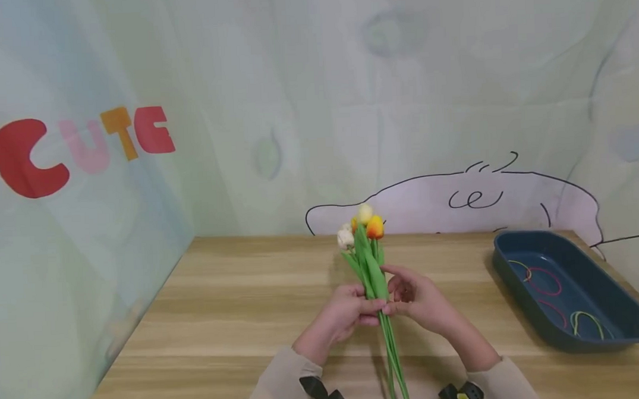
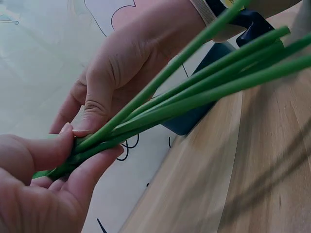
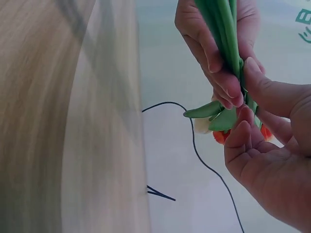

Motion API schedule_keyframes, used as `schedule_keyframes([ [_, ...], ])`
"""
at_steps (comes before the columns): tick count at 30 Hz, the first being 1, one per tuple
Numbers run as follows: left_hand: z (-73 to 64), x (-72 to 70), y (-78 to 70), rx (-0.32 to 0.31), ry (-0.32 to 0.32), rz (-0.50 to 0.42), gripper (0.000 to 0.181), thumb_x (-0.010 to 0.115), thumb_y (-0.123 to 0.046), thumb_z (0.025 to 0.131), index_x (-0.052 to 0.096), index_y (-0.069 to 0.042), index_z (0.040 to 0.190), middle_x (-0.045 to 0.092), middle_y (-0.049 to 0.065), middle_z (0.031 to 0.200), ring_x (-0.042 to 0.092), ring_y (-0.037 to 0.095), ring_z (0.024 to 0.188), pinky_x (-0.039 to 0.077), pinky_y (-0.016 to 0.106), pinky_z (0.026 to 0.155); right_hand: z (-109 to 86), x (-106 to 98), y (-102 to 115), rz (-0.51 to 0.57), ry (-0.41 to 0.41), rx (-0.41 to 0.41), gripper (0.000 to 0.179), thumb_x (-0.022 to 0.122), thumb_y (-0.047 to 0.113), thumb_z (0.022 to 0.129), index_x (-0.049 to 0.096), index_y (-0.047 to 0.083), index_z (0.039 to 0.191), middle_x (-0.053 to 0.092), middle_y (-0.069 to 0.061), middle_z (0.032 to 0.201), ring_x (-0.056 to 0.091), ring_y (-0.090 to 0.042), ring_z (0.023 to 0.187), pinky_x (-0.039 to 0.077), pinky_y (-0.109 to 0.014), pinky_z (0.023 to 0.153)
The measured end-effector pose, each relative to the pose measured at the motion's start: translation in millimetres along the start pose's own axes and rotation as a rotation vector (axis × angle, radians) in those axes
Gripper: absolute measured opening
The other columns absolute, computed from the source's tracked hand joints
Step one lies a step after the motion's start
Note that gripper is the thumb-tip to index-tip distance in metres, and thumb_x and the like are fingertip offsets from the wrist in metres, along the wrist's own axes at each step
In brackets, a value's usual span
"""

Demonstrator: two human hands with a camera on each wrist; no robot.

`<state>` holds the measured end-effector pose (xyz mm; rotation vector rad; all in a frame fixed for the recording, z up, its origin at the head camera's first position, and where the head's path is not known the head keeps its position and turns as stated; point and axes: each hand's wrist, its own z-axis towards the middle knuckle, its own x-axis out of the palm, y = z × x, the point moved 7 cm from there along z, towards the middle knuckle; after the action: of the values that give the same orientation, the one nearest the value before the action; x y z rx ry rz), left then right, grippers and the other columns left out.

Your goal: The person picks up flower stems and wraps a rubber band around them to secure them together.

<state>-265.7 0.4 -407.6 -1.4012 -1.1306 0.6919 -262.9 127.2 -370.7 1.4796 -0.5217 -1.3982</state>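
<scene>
A bunch of tulips (image 1: 375, 274) stands over the middle of the table, with white, pale yellow and orange-red blooms above long green leaves. My left hand (image 1: 351, 311) grips the bunch just below the leaves, thumb across the front. From the other side my right hand (image 1: 422, 299) pinches the bunch at the same height, its thumb on the stems and its index finger up along a leaf. The bare stems (image 2: 194, 87) run together below the hands and spread toward their cut ends. In the right wrist view, the fingers partly hide the orange-red blooms (image 3: 222, 136).
At the right of the table (image 1: 238, 298) sits a dark blue tray (image 1: 574, 260). Several thin rubber bands (image 1: 545, 282), pink and yellow-green, lie in it. A printed cloth backdrop (image 1: 272, 106) hangs behind the table and along its left side.
</scene>
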Motion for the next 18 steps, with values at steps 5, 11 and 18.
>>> schedule_keyframes([
  [5,-3.1,1.5,-2.5,0.013,0.007,-0.032,0.023,0.06,0.006,0.09,0.058,0.016,0.11,0.071,0.01,0.085,0.069,0.014,0.075,0.062,0.031,0.077,-3.3,0.1,7.1,-0.034,-0.014,-0.061,0.066,0.078,0.007,0.079,0.047,0.0,0.137,0.057,-0.01,0.096,0.054,-0.015,0.08,0.052,-0.021,0.065],
  [11,-3.9,1.1,-9.7,0.064,-0.008,-0.088,0.027,0.059,0.005,0.091,0.056,0.016,0.116,0.071,0.01,0.09,0.068,0.012,0.074,0.062,0.027,0.076,-6.8,0.2,15.4,-0.042,-0.058,-0.119,0.069,0.077,0.007,0.08,0.043,0.0,0.14,0.057,-0.014,0.105,0.057,-0.015,0.083,0.055,-0.022,0.068],
  [18,-7.7,-4.5,-24.1,0.183,-0.071,-0.183,0.026,0.057,0.007,0.091,0.053,0.016,0.115,0.07,0.006,0.087,0.07,0.015,0.08,0.062,0.029,0.08,-8.7,5.0,20.0,0.009,-0.043,-0.087,0.074,0.073,0.011,0.086,0.032,0.005,0.147,0.057,-0.018,0.119,0.062,-0.025,0.099,0.057,-0.026,0.082],
])
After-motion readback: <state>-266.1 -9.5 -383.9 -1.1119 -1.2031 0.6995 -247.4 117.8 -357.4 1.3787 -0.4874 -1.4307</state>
